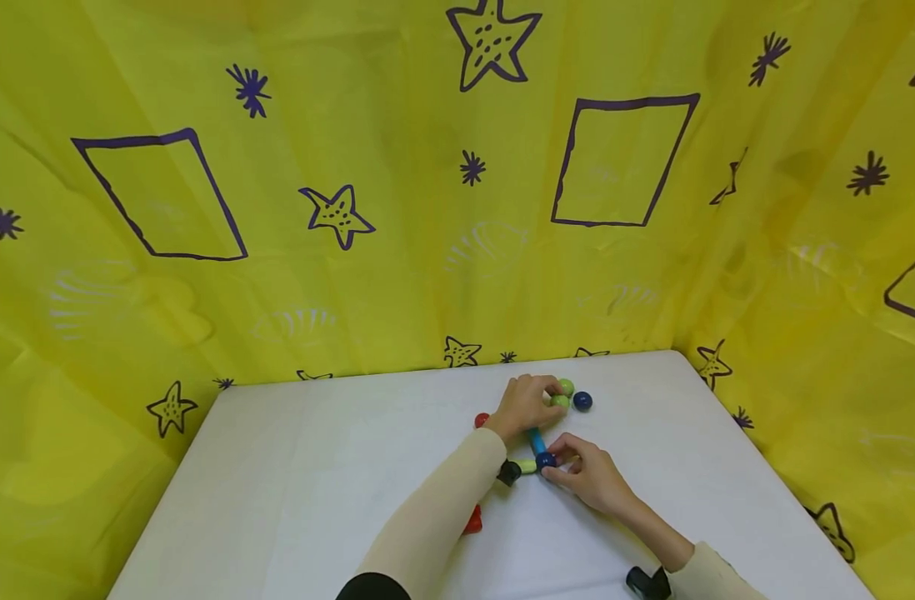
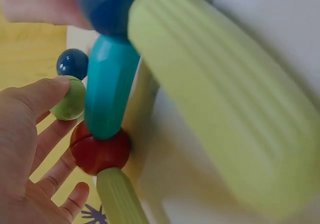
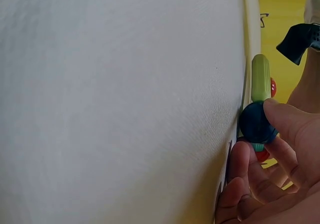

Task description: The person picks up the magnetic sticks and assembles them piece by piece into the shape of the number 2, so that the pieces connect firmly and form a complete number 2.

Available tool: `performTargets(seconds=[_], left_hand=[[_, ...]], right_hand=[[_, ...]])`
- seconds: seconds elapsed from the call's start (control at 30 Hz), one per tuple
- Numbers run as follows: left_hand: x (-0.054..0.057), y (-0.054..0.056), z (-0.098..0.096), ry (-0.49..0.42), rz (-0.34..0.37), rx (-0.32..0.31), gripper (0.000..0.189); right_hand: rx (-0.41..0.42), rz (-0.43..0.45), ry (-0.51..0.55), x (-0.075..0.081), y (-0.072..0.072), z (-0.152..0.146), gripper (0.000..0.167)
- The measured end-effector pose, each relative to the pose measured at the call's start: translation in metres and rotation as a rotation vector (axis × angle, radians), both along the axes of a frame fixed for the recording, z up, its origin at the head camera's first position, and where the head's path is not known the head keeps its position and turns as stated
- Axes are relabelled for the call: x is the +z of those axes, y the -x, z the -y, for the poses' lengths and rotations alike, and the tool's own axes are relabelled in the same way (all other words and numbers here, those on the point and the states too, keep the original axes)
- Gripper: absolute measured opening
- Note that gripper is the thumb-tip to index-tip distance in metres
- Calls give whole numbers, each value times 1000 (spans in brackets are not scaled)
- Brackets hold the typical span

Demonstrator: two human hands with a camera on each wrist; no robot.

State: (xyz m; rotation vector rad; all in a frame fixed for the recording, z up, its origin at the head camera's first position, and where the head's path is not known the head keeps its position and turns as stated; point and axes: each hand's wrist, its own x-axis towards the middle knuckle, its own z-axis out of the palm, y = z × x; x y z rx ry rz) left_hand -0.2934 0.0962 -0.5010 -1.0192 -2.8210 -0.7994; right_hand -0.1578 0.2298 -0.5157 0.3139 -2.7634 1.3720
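My left hand (image 1: pixel 528 406) reaches to the back and pinches a light green ball (image 2: pixel 71 103) between thumb and fingers. A second green ball (image 1: pixel 567 387) lies just behind it, with a loose dark blue ball (image 1: pixel 582 401) to its right. Nearer the front, my right hand (image 1: pixel 591 473) grips a dark blue ball (image 3: pixel 256 123) with thumb and fingertips. That ball joins a light green rod (image 2: pixel 220 103) and a blue rod (image 2: pixel 111 86). In the left wrist view the blue rod's other end meets a red ball (image 2: pixel 101 151), from which another green rod (image 2: pixel 121 199) extends.
A white table (image 1: pixel 277 483) stands against yellow sheets (image 1: pixel 397 275) with purple drawings. Red pieces (image 1: pixel 473 522) lie partly hidden by the left sleeve. Another red ball (image 1: pixel 482 420) shows left of the left wrist. Dark wrist cameras (image 1: pixel 509 472) sit on both arms.
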Motion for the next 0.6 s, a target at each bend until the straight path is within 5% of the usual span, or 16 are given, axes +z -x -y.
performTargets(seconds=[0.6], left_hand=[[32,-9,48,-55,-1,-24,22]], right_hand=[[-45,42,-27,0,10,5,18]])
